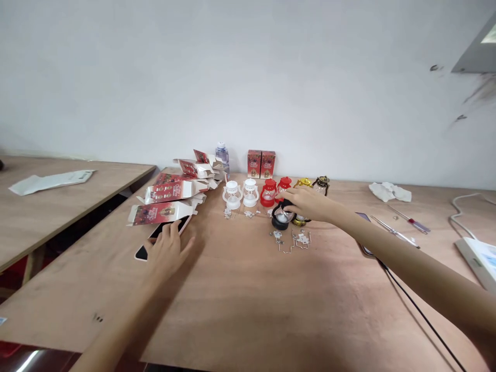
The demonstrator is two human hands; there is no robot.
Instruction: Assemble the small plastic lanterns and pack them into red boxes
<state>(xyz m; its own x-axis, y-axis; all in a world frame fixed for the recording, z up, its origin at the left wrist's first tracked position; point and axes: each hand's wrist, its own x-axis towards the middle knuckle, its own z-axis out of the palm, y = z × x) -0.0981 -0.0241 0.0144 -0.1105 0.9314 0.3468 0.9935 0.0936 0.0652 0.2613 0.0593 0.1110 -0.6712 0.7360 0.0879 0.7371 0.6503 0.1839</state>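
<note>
My right hand (308,203) reaches far across the wooden table (248,289) and closes on a small black toy lantern (281,216). Behind it stand two white lanterns (241,193), two red lanterns (274,190), a gold lantern (303,183) and another black one (321,183). Small metal parts and wire handles (292,239) lie just in front. My left hand (167,250) rests flat with fingers spread on a black phone (163,235), next to a pile of flat red-and-white cartons (170,199).
Two upright red boxes (261,164) and a water bottle (222,156) stand by the wall. A crumpled cloth (389,191), a screwdriver (411,220), tweezers (395,232), a black cable (418,310) and a white device (478,258) lie at the right. A second table (58,201) is at the left.
</note>
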